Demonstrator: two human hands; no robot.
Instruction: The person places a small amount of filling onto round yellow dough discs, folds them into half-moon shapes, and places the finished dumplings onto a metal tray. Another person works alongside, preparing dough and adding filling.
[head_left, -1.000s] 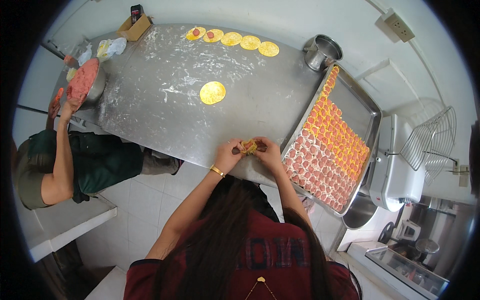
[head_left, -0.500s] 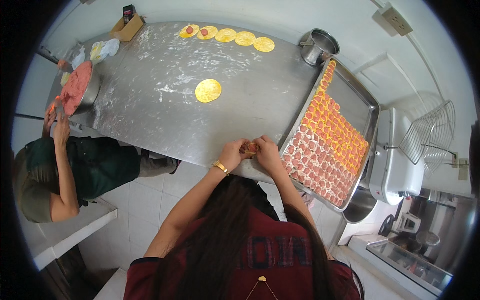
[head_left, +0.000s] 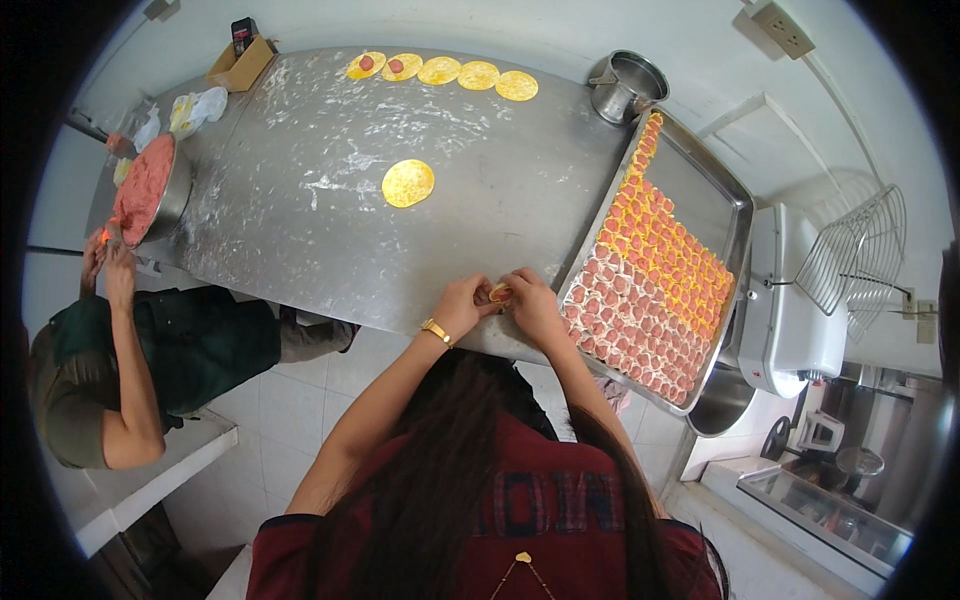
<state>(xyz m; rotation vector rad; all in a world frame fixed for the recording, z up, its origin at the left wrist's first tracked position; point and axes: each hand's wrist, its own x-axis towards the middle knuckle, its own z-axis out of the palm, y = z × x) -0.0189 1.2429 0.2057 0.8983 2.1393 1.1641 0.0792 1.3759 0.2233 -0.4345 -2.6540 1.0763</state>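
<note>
The small filled wrapper point(head_left: 499, 293), yellow with pink showing at its top, sits between the hands, just left of the tray point(head_left: 705, 190) toward its near end. From where I stand, the left hand point(head_left: 463, 306) and right hand point(head_left: 533, 304) both have fingers curled in, nearly closed, pinching it from either side; how hard each presses I can't tell. The right hand is the one nearer the tray. The fingers cover too much for me to make out a long axis.

Inside the tray, filled pieces point(head_left: 655, 270) stand packed in rows, yellow ones farther up, pale ones nearer the person. On the desk point(head_left: 490, 225), left of the tray, lies a lone yellow wrapper point(head_left: 408, 183); beyond it is a row of wrappers point(head_left: 438, 71), two bearing pink filling. A metal pot point(head_left: 625, 88) stands beside the tray's far-left corner. Well left of the tray, a co-worker's hand point(head_left: 119, 268) is at a bowl point(head_left: 181, 190) of pink mince.
</note>
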